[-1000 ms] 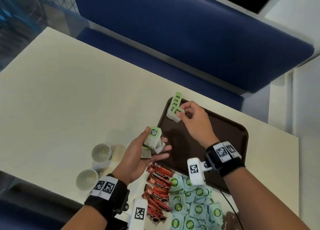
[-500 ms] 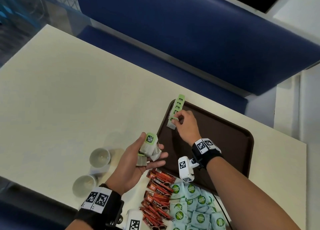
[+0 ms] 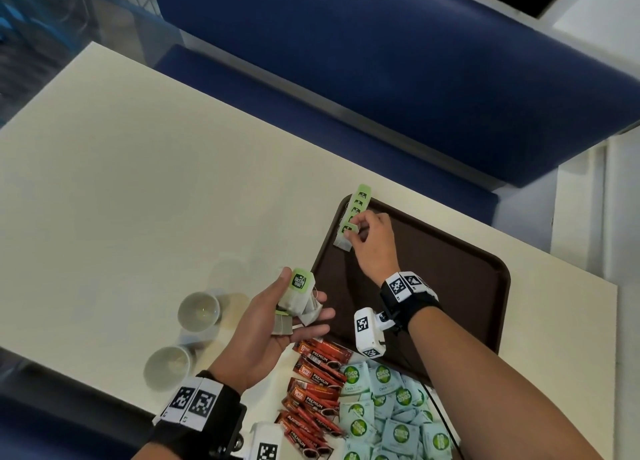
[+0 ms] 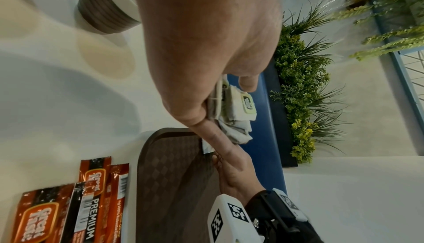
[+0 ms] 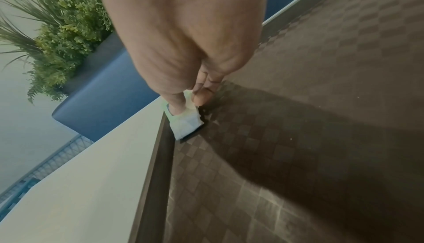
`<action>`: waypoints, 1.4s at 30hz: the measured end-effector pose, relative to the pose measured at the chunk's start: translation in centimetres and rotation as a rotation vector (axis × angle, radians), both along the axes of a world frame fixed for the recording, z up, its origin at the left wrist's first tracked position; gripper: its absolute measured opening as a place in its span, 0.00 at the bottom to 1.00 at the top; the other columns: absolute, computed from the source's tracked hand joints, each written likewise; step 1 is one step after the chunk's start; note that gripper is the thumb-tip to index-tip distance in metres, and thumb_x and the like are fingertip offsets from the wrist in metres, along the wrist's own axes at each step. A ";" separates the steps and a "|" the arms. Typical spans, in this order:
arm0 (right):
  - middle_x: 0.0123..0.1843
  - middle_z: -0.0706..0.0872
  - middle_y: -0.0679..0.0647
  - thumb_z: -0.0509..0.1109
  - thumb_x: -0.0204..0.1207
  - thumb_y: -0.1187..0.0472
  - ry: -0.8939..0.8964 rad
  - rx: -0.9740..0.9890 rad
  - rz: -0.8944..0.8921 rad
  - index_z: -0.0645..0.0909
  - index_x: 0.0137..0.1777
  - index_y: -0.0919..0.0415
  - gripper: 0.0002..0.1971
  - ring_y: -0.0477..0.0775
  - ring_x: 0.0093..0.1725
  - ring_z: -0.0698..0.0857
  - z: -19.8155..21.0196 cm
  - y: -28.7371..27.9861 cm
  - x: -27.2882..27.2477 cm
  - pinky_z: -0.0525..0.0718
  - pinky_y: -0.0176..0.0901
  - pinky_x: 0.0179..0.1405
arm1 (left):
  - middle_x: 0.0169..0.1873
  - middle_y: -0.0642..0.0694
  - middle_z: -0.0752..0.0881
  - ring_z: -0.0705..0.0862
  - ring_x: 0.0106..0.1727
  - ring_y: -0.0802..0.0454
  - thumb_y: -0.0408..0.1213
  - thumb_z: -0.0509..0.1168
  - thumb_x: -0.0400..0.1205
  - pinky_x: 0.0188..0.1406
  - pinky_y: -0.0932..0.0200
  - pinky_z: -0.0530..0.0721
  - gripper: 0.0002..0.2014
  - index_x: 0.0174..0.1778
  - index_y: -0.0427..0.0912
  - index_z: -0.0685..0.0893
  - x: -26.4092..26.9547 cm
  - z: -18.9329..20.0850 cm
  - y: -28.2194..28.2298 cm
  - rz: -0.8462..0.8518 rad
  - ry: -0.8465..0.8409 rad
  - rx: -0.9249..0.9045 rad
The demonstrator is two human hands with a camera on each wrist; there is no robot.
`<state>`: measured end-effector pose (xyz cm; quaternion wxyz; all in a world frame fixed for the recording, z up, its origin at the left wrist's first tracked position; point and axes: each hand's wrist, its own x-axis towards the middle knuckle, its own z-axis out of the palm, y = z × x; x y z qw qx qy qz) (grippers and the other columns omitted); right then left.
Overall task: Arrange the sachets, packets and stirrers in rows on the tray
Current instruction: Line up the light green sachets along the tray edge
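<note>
A dark brown tray (image 3: 450, 269) lies on the cream table. Along its far left rim runs an overlapping row of green-tagged tea bags (image 3: 356, 206). My right hand (image 3: 358, 232) pinches the nearest tea bag (image 3: 343, 243) of that row, down on the tray floor by the rim; the right wrist view shows this tea bag (image 5: 185, 121) under my thumb and fingers. My left hand (image 3: 294, 307) hovers left of the tray, palm up, holding a small bunch of tea bags (image 3: 298, 293) under the thumb, the same bunch (image 4: 231, 109) seen from the left wrist.
Red coffee stick packets (image 3: 313, 390) and pale green sachets (image 3: 388, 404) lie piled at the near table edge. Two small white cups (image 3: 199, 312) stand left of my left hand. A blue bench (image 3: 381, 61) runs behind the table.
My right hand has lowered the tea bag from above the tray's corner down onto the row at the rim. The left hand has kept its bunch and barely moved.
</note>
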<state>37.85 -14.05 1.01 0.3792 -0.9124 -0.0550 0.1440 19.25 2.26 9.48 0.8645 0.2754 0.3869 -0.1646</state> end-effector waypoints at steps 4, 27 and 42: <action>0.65 0.75 0.53 0.79 0.82 0.62 -0.011 0.016 -0.044 0.81 0.63 0.53 0.14 0.43 0.44 0.84 0.2 -0.1 -0.1 0.81 0.19 0.47 | 0.65 0.25 0.90 0.92 0.63 0.25 0.54 0.64 0.90 0.55 0.38 0.96 0.30 0.73 0.29 0.84 0.1 -0.1 0.1 0.002 -0.007 0.009; 0.56 0.92 0.54 0.77 0.84 0.59 0.371 0.473 0.205 0.87 0.59 0.59 0.07 0.55 0.57 0.90 14.3 -1.1 -5.6 0.87 0.44 0.52 | 0.69 0.25 0.88 0.87 0.70 0.22 0.47 0.65 0.89 0.63 0.36 0.93 0.24 0.75 0.33 0.85 1.6 0.1 -1.1 0.058 -0.061 -0.101; 0.47 0.93 0.46 0.78 0.82 0.55 0.199 0.058 0.097 0.86 0.53 0.50 0.04 0.45 0.50 0.90 2.6 -0.7 -1.7 0.81 0.35 0.50 | 0.70 0.25 0.88 0.89 0.69 0.24 0.47 0.65 0.91 0.64 0.35 0.92 0.23 0.75 0.34 0.83 -0.1 -0.6 0.8 0.095 -0.059 -0.082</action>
